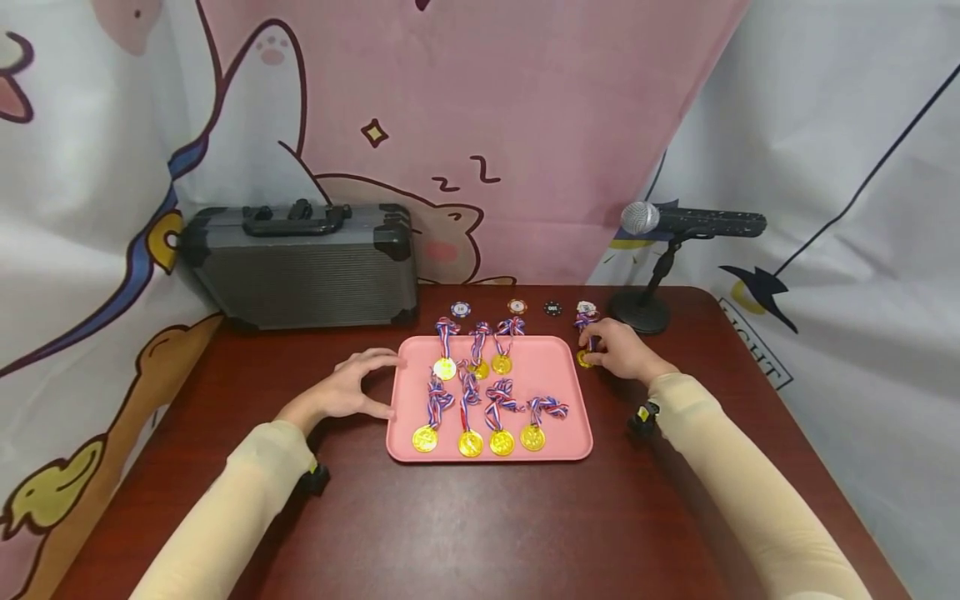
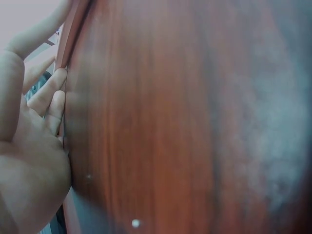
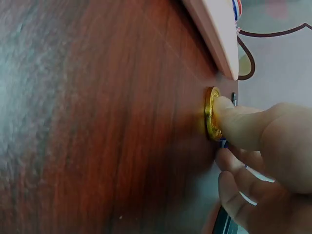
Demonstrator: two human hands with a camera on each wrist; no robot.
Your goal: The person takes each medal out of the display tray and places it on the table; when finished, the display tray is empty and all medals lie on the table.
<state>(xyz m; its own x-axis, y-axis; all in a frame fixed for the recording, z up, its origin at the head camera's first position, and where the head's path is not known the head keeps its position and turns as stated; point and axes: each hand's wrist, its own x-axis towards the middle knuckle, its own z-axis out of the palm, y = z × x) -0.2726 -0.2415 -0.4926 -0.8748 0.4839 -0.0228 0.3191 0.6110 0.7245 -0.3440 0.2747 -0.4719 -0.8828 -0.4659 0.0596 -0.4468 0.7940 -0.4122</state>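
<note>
My left hand (image 1: 351,385) is at the left edge of a pink tray (image 1: 487,337), thumb and fingers spread apart along its rim. Its fingertips reach the tray's side in the left wrist view. Several gold medals on striped red, white and blue ribbons lie on the tray, such as a medal (image 1: 425,439) at front left. Right of the tray, my right hand (image 1: 621,350) pinches another gold medal (image 3: 212,113) low at the tabletop, its thumb on the medal's face. This medal's ribbon (image 1: 585,320) stretches toward the back, partly hidden by the fingers.
Several poker chips, including a black chip (image 1: 552,308), lie in a row behind the tray. A silver-grey case (image 1: 315,279) stands at back left. A microphone (image 1: 693,222) on a black stand (image 1: 640,312) is at back right. Curtains hang around the brown table (image 1: 480,533).
</note>
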